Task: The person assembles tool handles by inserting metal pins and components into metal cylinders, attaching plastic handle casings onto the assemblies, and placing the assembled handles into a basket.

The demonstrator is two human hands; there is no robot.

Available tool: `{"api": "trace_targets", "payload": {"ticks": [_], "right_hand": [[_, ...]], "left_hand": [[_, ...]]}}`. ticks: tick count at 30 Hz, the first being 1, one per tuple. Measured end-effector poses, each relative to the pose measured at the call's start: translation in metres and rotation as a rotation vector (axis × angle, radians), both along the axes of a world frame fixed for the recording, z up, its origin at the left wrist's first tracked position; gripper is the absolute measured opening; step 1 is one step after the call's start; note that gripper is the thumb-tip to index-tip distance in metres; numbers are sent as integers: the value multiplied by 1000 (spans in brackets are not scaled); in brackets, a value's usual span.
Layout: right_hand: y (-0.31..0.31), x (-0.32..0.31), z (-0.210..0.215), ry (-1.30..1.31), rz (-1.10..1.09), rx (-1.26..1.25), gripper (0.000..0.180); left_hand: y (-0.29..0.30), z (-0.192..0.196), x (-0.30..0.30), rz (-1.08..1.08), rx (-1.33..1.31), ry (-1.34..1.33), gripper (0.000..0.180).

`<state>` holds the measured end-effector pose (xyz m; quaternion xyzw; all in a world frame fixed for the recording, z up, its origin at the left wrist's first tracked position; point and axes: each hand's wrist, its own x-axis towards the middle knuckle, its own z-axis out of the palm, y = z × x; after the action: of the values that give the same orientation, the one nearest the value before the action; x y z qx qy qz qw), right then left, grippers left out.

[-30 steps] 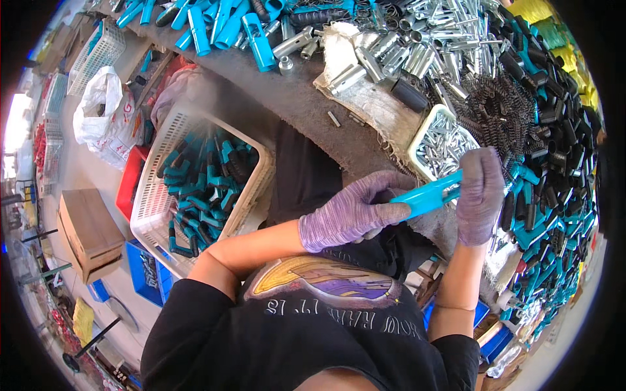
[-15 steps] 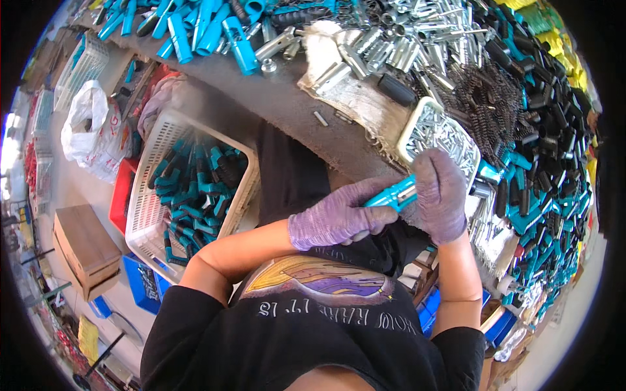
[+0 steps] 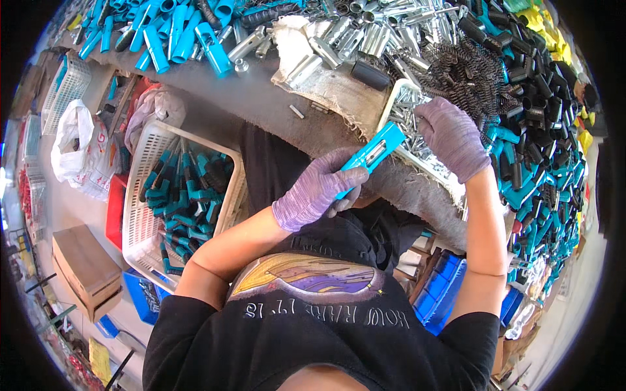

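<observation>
Where left hand [image 3: 317, 191] grips, blue handle [image 3: 372, 154] hidden.

purple gloves [image 3: 319, 192], blue handle [image 3: 372, 156], white basket [image 3: 140, 215], black springs [image 3: 466, 72]

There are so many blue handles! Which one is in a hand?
The blue handle gripped by the gloved left hand, above the lap. The others lie loose on the table or in the white basket.

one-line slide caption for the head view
Gloved left hand holds a blue handle while the right hand reaches into a tray of metal pins.
</observation>
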<state>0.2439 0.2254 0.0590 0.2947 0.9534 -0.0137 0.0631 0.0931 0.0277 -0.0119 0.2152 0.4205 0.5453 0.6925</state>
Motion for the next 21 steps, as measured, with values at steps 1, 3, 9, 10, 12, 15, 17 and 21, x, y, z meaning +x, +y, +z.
{"api": "trace_targets", "payload": {"ticks": [1, 3, 9, 10, 12, 15, 17, 21], "right_hand": [[3, 0, -1, 37, -1, -17, 21], [8, -6, 6, -14, -24, -75, 21], [-10, 4, 24, 349, 15, -135, 17], [-23, 3, 32, 444, 20, -261, 16], [-47, 9, 28, 584, 132, -493, 16], [-65, 11, 9, 589, 219, -307, 16], [-65, 13, 0, 617, 312, -166, 14], [-64, 26, -10, 519, 349, -20, 16]], "left_hand": [[1, 0, 0, 2, -2, 7, 45], [1, 1, -1, 4, 14, 11, 44], [2, 0, -1, 32, 23, 59, 46], [0, 1, 1, 54, 33, 57, 46], [2, 1, 5, 41, 40, 99, 46], [7, 7, 7, -7, 48, 176, 46], [9, 11, 9, -52, 52, 204, 46], [13, 16, 14, -81, 74, 127, 47]]}}
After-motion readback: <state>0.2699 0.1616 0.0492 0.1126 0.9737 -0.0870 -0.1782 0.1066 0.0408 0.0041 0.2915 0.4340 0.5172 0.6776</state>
